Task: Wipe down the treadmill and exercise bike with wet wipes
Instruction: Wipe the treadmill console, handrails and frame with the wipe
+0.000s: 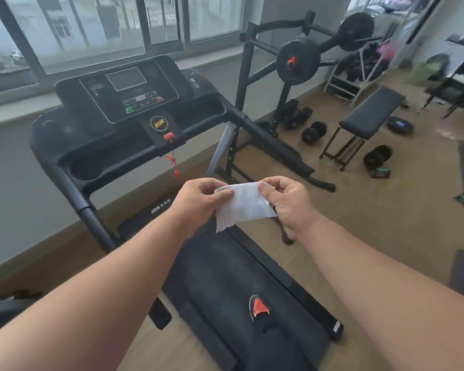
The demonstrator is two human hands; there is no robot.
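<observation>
Open air at centre frame lies between the hands (248, 202) and the treadmill console (129, 95); handrails (263, 135) flank it.

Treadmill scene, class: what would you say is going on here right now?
A person stands on the treadmill and holds a white wet wipe spread between both hands in front of the console. The left hand pinches one edge and the right hand the other, so the wipe hangs in the air and touches no part of the machine. A weight bench and dumbbells sit on the floor to the right.
</observation>
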